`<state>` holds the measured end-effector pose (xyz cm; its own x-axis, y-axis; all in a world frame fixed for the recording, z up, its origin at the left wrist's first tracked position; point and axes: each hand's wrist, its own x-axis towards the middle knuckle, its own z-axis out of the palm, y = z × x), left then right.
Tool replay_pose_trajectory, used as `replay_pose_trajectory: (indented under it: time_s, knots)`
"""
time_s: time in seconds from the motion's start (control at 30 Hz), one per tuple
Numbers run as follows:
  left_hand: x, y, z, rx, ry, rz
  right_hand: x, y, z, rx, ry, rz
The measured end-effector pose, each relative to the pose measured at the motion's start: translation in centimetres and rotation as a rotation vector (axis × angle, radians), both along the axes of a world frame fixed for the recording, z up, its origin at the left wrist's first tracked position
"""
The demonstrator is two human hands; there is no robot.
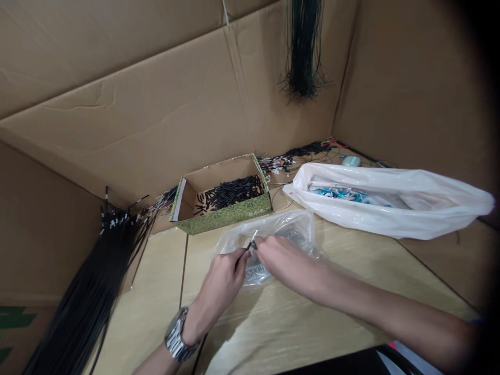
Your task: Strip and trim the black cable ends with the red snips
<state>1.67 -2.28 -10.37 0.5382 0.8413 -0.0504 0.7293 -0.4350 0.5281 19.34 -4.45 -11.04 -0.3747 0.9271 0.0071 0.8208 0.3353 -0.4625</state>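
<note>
My left hand (226, 273), with a metal watch (179, 333) at the wrist, pinches a black cable (249, 245) near its end. The cable's pale, silvery tip points up and away from me. Close beside that tip, my right hand (273, 252) is closed, thumb and fingers pressed together. A small dark bit shows at its fingertips, too small to name. Both hands are over a clear plastic bag (300, 221) with printed letters, which lies on the table and holds small greyish contents that I cannot make out.
Behind the bag stands a green patterned box (222, 223) of short black tubes (238, 191). A white plastic bag (410, 224) with blue scraps lies right. Black cables (89, 281) are bundled left; thin dark wires (304, 52) hang above. Cardboard walls (175, 114) enclose the table (312, 323).
</note>
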Motion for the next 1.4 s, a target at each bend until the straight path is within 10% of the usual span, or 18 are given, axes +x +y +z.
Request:
replay_pose_trajectory:
  time_s: [0.67, 1.4]
  knots:
    - [-1.0, 0.4, -0.5, -0.124, -0.077, -0.002, 1.7, -0.7, -0.8, 0.053, 0.042, -0.073]
    - [-0.9, -0.3, 1.6, -0.26, -0.263, -0.015, 2.4, -1.8, 3.0, 0.104, 0.048, -0.107]
